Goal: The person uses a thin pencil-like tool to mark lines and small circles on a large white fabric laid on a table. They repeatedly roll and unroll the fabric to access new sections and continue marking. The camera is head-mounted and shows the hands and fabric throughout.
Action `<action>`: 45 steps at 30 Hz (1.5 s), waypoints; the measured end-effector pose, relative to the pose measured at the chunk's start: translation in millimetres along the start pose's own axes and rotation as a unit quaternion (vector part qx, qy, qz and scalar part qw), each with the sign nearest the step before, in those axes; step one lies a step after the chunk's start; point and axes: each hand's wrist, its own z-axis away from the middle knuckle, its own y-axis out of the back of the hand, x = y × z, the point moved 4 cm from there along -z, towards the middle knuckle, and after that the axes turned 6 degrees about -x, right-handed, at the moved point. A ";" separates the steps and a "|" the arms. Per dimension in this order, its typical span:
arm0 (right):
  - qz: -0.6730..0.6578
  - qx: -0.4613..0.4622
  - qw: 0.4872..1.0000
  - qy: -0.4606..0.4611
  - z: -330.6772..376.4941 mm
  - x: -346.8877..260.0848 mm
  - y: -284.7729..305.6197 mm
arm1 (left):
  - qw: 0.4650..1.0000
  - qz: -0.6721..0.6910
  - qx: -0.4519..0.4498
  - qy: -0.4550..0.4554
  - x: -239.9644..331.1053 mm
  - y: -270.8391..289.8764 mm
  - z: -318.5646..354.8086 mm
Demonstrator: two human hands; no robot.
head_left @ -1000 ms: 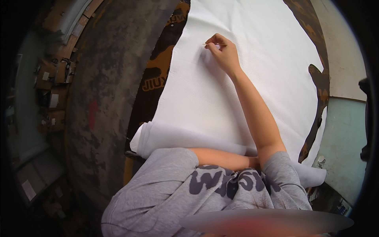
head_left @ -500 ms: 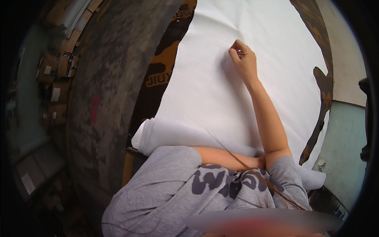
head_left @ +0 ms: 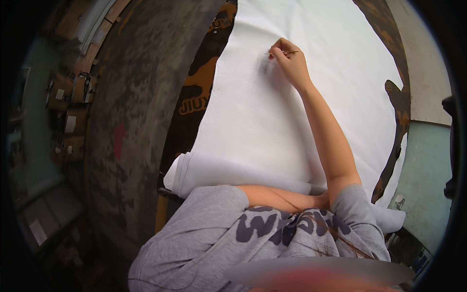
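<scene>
My right hand (head_left: 288, 57) is closed in a pinch around a slim pen (head_left: 292, 52), its tip end just above or on a sheet of white leather (head_left: 258, 112). Faint greyish marks (head_left: 264, 65) show on the leather just left of the fingertips. The leather has a fine grain and an uneven outer edge, and its near end is rolled or folded against my body. My left forearm (head_left: 277, 195) lies across my front. The left hand (head_left: 321, 198) is tucked by my right elbow, with its fingers hidden.
Under the leather lies a dark brown and orange patterned board (head_left: 192, 92), showing along both sides. A pale green surface (head_left: 428, 165) adjoins on the right. Cardboard boxes (head_left: 75, 121) stand at the far left, across a stained grey floor (head_left: 131, 97).
My right hand has moved a little left and farther away over the leather, still with the pen. Faint marks now show beside it. My left arm stays folded.
</scene>
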 end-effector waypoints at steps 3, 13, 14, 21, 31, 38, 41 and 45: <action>0.051 0.029 0.997 0.042 -38.2 -3.7 -17.0 | 1.000 0.000 -0.006 0.005 -0.8 1.5 2.9; 0.184 0.128 0.975 0.004 -37.0 9.0 1.3 | 1.000 -0.014 -0.012 0.015 -6.2 9.4 12.1; 0.197 0.138 0.971 -0.001 -31.9 12.5 14.5 | 1.000 -0.015 -0.010 0.013 -6.8 9.4 11.3; -0.018 0.120 0.992 -0.036 -56.3 30.9 47.5 | 1.000 -0.015 -0.011 0.011 -10.0 3.4 4.8; 0.162 0.125 0.977 -0.065 -97.1 17.2 5.4 | 1.000 -0.009 -0.008 0.013 -12.0 6.4 1.0; 0.096 0.158 0.981 -0.053 -96.4 41.4 55.5 | 1.000 -0.016 -0.007 0.006 -13.5 5.7 -4.1; 0.040 0.152 0.987 0.008 -128.4 44.1 49.2 | 1.000 -0.018 -0.003 0.000 -13.7 7.8 -6.8; 0.084 0.085 0.992 0.031 -178.0 40.1 25.1 | 1.000 -0.019 0.011 -0.011 -13.1 12.5 -10.0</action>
